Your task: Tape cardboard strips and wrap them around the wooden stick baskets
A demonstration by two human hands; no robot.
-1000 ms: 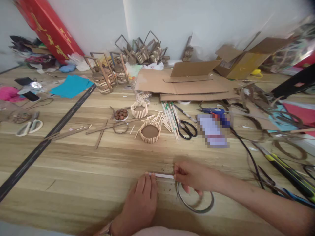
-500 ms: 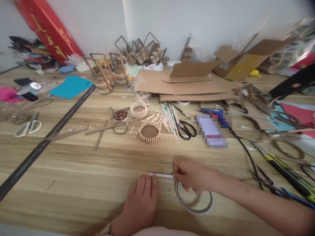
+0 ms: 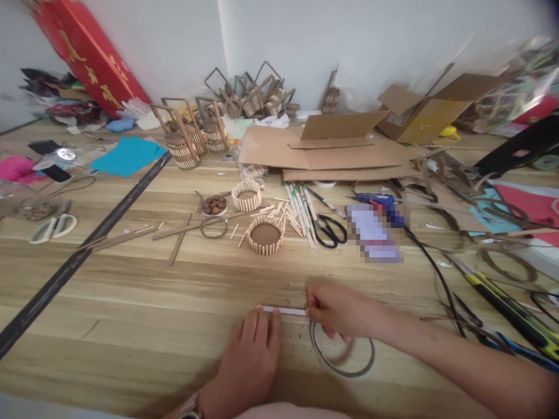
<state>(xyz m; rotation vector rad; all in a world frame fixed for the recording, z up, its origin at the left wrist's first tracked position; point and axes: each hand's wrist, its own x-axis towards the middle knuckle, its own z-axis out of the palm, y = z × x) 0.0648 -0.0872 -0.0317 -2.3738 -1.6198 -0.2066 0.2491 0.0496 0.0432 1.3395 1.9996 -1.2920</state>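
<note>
A narrow white strip (image 3: pixel 286 311) lies straight along the wooden table between my hands. My left hand (image 3: pixel 251 349) rests flat, its fingertips pressing on the strip's left end. At the other end, my right hand (image 3: pixel 334 308) pinches the strip between thumb and fingers. Below the right hand lies a thin grey-brown ring (image 3: pixel 345 372), partly covered by the fingers; whether it joins the strip I cannot tell. Ahead of my hands stands a round tray of upright wooden sticks (image 3: pixel 265 235) with a brown base, and a second stick ring (image 3: pixel 246 196) sits behind it.
Black-handled scissors (image 3: pixel 331 231), loose sticks (image 3: pixel 294 218) and a blue glue gun (image 3: pixel 379 201) lie ahead. A yellow-black cutter (image 3: pixel 506 302) is at the right. Cardboard sheets (image 3: pixel 323 154) and small handled baskets (image 3: pixel 181 148) stand at the back. White-handled scissors (image 3: pixel 55 227) lie left.
The view has shifted very slightly. Both hands, the strip and the ring stay nearly in place.
</note>
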